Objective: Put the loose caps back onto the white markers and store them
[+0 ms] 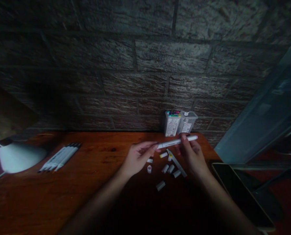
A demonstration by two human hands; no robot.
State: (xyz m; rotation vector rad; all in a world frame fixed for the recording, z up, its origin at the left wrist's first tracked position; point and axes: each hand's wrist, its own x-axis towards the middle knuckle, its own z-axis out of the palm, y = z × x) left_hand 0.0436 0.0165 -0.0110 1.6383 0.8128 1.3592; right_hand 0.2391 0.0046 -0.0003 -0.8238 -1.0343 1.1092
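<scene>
A white marker pen (171, 143) with a pinkish right end lies level between my two hands, above the table. My left hand (137, 157) pinches its left end between thumb and fingers. Near the other end, my right hand (192, 155) is closed round the barrel. Below them are several loose marker caps, among them a yellow-banded cap (163, 155), an upright cap (149, 169) and a grey-looking cap (160, 186) nearest me. An uncapped white marker (179, 165) lies slanted among the caps, its yellow end partly behind another cap.
Two plastic marker cases (171, 125) stand against the brick wall, the left one holding colourful markers. A row of white markers (62, 157) lies on the wooden table (96, 182) at left, beside a white lampshade-like object (20, 157). A dark tablet-like slab (242, 195) is at right.
</scene>
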